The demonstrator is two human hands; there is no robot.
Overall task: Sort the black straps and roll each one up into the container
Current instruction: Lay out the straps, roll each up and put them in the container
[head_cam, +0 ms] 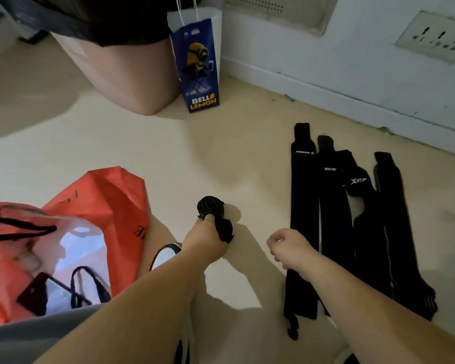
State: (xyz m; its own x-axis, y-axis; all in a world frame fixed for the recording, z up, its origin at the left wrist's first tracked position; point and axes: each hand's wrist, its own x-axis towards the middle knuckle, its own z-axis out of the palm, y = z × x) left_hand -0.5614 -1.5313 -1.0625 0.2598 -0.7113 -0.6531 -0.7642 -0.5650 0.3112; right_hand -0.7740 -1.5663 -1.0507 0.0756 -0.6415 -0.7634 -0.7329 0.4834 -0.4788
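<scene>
Several black straps lie flat side by side on the floor at the right, with small white logos near their far ends. A rolled-up black strap stands on the floor in the middle. My left hand grips a second black roll just in front of the first one. My right hand hovers loosely curled and holds nothing, beside the near part of the leftmost flat strap. An orange bag with a clear pouch in front of it sits at the left.
A blue paper gift bag stands against a pink bin with a black liner at the back. The white wall and baseboard run along the right. A shoe shows under my left forearm.
</scene>
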